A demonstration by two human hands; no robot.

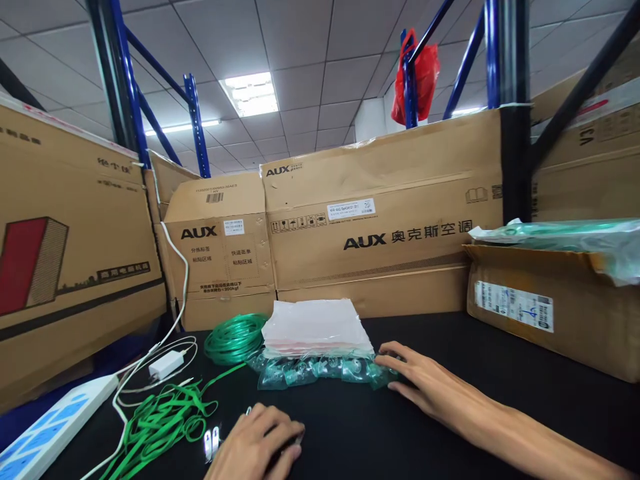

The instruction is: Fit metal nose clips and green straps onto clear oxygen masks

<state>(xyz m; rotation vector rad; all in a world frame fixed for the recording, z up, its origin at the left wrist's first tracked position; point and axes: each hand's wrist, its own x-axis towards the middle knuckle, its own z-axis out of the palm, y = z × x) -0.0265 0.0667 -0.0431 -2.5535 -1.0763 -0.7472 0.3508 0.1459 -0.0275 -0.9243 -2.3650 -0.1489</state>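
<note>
My right hand (420,380) lies flat on the black table, fingers spread, its fingertips touching the right end of a clear plastic bag of green-tinted parts (320,371). A stack of white plastic bags (315,327) lies on top of that bag. My left hand (255,443) is curled near the front edge with its fingers closed over a small dark object that I cannot make out. Two small shiny metal clips (211,443) lie just left of it. A coil of green tubing (235,337) sits left of the stack.
Loose green ties (160,420) are piled at the front left, beside a white charger (167,364) with cables and a white-blue power strip (45,433). Cardboard boxes (380,213) wall the back and left. An open box (550,307) holding bagged green goods stands at the right.
</note>
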